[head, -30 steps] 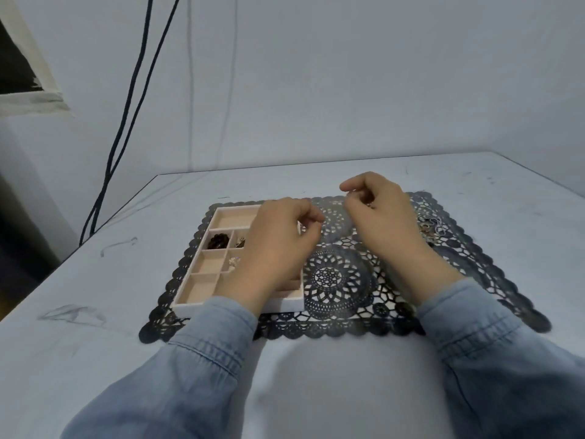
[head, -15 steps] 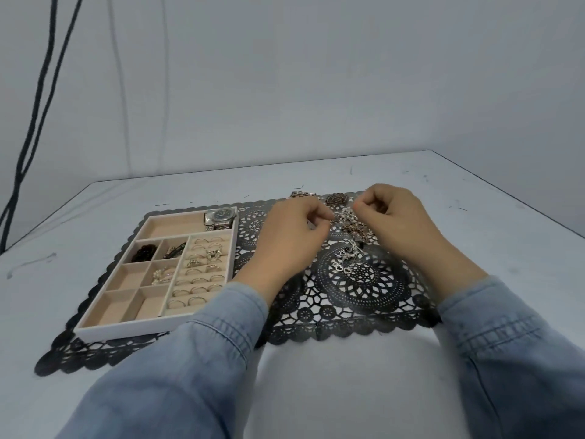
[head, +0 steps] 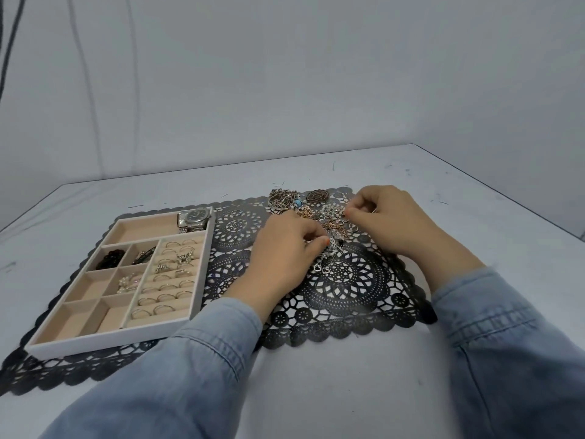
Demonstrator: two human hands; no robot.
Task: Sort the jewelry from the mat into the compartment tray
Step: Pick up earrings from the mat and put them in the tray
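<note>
A black lace mat (head: 348,289) lies on the white table. On its left end stands a white compartment tray (head: 196,299) holding a watch (head: 193,219), several rings (head: 171,280), a dark piece and small sparkly pieces. A tangled pile of jewelry (head: 329,217) lies at the mat's far middle. My left hand (head: 281,261) has its fingers curled and pinches a silver chain (head: 326,261) at the pile's near edge. Just right of the pile, my right hand (head: 389,220) pinches a small piece from the pile, its fingers curled.
The table's right edge (head: 506,210) runs close to the mat's right side. A pale wall rises behind the table, with dark cables (head: 9,45) hanging at the far left. Bare tabletop (head: 348,391) shows between my sleeves.
The view has swung right and the tray now shows fully at left. Both hands have moved from over the tray side to the jewelry pile and pinch at it.
</note>
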